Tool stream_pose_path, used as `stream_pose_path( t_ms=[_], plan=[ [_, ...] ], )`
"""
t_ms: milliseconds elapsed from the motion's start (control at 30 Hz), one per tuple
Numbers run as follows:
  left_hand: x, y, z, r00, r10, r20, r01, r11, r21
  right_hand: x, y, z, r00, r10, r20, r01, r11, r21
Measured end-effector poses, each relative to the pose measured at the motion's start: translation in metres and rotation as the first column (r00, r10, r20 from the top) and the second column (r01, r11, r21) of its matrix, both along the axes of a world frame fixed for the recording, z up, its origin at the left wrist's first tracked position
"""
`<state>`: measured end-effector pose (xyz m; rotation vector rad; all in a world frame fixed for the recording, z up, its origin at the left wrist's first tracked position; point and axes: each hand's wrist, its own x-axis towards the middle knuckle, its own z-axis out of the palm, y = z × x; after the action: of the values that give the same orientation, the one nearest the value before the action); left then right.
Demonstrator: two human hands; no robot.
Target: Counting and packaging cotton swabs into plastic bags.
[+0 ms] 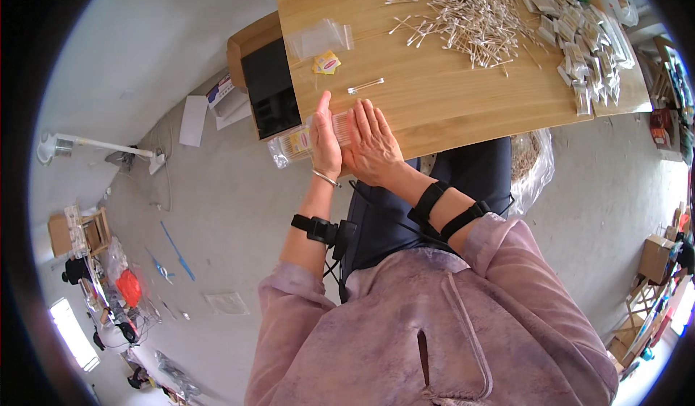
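A clear plastic packet of cotton swabs [291, 145] with a yellow label lies at the table's near left corner. My left hand [325, 140] stands on edge against it, fingers stretched upward and holding nothing in a grip. Flat across the packet's right part rests my right hand [373, 141], its fingers straight and side by side. Swabs show in the gap between the two hands; the packet's right end is hidden under the right palm. Just beyond the fingertips lie a couple of loose cotton swabs [366, 85].
Yellow labels [326, 63] and clear empty bags [318, 38] lie at the table's left. A big heap of loose swabs [470, 15] covers the back, with filled packets [588, 51] at the right. A carton with a black panel [269, 87] adjoins the left edge.
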<state>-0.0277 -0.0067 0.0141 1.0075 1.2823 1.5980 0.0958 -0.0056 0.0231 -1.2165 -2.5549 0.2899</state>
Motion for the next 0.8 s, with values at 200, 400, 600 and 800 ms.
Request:
stream_pose_path(
  t_ms=[200,400,600,800],
  plan=[
    [0.003,-0.015,0.000,1.000,-0.030,-0.009,0.030,1.000,-0.008,-0.007,0.001,-0.001,1.000,-0.019,0.002,0.019,1.000,-0.007],
    [0.005,-0.017,0.005,1.000,-0.026,-0.016,0.026,1.000,0.008,-0.002,0.001,0.001,1.000,0.016,0.008,-0.016,1.000,0.008],
    [0.003,-0.015,0.000,1.000,-0.030,-0.011,0.030,1.000,0.009,-0.006,-0.001,-0.001,0.999,0.029,-0.039,-0.028,1.000,0.014],
    [-0.005,-0.018,0.006,0.983,0.028,-0.179,-0.024,0.999,0.027,-0.003,-0.002,0.002,0.999,0.036,0.014,-0.036,0.999,0.015]
  ],
)
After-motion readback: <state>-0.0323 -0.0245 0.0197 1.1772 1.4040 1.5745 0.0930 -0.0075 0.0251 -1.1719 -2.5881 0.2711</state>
